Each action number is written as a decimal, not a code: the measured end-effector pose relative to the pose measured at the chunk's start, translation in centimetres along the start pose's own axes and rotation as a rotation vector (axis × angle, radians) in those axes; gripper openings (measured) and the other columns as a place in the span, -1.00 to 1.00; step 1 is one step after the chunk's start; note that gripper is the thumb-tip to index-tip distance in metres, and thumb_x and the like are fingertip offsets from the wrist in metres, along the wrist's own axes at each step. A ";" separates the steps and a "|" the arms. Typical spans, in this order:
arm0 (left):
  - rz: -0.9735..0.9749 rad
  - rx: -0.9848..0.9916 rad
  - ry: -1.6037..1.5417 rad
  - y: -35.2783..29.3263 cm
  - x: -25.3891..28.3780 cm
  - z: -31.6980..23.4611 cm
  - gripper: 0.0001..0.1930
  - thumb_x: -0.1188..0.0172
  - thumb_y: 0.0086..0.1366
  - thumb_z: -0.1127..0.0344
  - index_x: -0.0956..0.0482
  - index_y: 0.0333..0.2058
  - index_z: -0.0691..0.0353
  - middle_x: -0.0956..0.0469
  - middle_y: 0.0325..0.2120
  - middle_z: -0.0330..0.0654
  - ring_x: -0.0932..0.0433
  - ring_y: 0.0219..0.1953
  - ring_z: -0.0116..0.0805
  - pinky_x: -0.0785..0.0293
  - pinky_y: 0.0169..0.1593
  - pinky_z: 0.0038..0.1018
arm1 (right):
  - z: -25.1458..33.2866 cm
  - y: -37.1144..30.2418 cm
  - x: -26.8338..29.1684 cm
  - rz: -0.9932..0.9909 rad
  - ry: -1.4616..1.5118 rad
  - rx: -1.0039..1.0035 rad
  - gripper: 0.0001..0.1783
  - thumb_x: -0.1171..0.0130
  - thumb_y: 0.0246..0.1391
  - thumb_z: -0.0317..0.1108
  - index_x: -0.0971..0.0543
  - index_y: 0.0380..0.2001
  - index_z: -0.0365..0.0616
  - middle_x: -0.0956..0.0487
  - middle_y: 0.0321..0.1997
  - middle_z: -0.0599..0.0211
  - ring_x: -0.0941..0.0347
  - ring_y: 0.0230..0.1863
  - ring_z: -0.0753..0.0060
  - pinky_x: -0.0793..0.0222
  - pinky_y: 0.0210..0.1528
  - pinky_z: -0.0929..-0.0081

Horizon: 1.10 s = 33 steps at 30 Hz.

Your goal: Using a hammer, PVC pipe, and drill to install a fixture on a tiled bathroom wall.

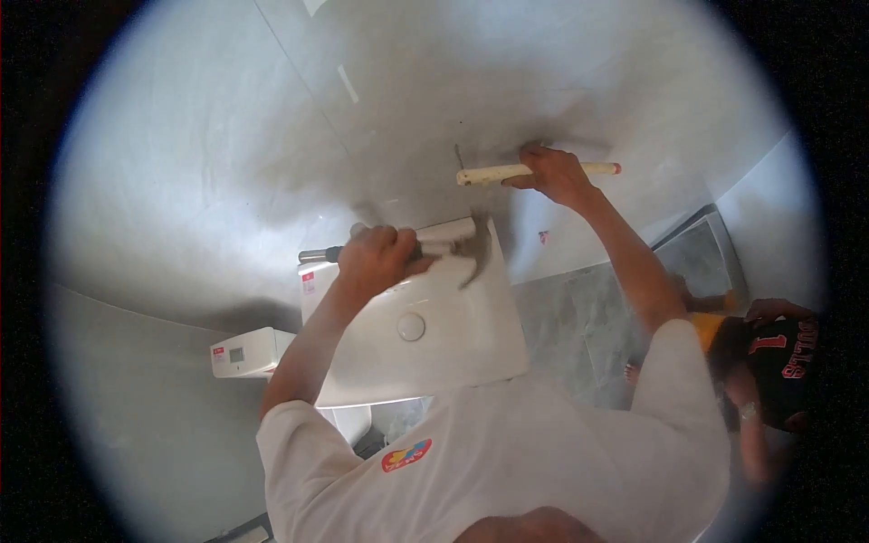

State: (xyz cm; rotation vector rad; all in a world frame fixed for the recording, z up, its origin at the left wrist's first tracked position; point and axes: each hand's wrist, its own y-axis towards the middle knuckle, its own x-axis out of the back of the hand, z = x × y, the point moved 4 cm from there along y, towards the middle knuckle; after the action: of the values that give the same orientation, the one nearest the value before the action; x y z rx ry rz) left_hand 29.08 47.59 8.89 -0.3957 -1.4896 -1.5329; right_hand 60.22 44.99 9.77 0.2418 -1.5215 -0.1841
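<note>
My left hand [378, 262] is closed round the handle of a claw hammer [480, 249], above the back edge of a white rectangular basin [453, 353]. The hammer's dark head points right and is a little blurred. Farther up and to the right, my right hand [559, 176] grips a cream-coloured stick [489, 174] with a reddish end. It lies nearly level close to the grey wall [407, 136], and my fingers cover its middle. By the stick's left end stands a thin dark piece [458, 156]; whether it touches the stick or the wall I cannot tell.
A round drain cover [411, 327] sits in the basin. Left of it is a white box [253, 353] with a small display. Grey floor tiles [579, 312] lie to the right, where another person in a black jersey [769, 371] is close by my right arm.
</note>
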 end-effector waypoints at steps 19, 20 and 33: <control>0.060 0.145 -0.053 0.0 -0.1 0.3 -0.45 -0.14 0.10 -0.34 -0.34 -0.60 0.08 -0.31 -0.71 -0.23 -0.42 -0.68 -0.29 -0.34 -0.60 -0.39 | -0.1 -0.5 -0.1 -0.078 0.001 0.029 -0.36 -0.12 -0.01 0.30 -0.58 -0.46 -0.18 -0.53 -0.35 0.26 -0.54 -0.28 0.14 -0.45 -0.29 0.16; 0.034 -0.015 -0.077 0.4 0.9 -0.7 -0.48 -0.24 0.03 -0.27 -0.39 -0.54 0.11 -0.37 -0.69 -0.22 -0.45 -0.66 -0.26 -0.37 -0.59 -0.36 | -0.2 -0.7 -0.1 -0.046 0.010 0.005 -0.40 -0.15 0.00 0.25 -0.55 -0.41 -0.16 -0.53 -0.30 0.25 -0.53 -0.24 0.13 -0.44 -0.28 0.18; 0.261 0.251 -0.031 0.7 -1.2 0.7 -0.47 -0.16 0.12 -0.29 -0.42 -0.53 0.13 -0.43 -0.69 -0.13 -0.54 -0.59 -0.16 -0.42 -0.56 -0.28 | 0.3 0.0 0.8 0.012 0.001 -0.031 -0.40 -0.16 -0.03 0.28 -0.58 -0.45 -0.13 -0.55 -0.30 0.23 -0.54 -0.27 0.07 -0.44 -0.30 0.11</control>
State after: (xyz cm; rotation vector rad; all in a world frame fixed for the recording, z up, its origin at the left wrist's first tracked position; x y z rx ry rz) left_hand 29.99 48.77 8.57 -0.4470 -1.5643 -1.1253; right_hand 59.94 44.71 10.58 0.2075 -1.5179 -0.1978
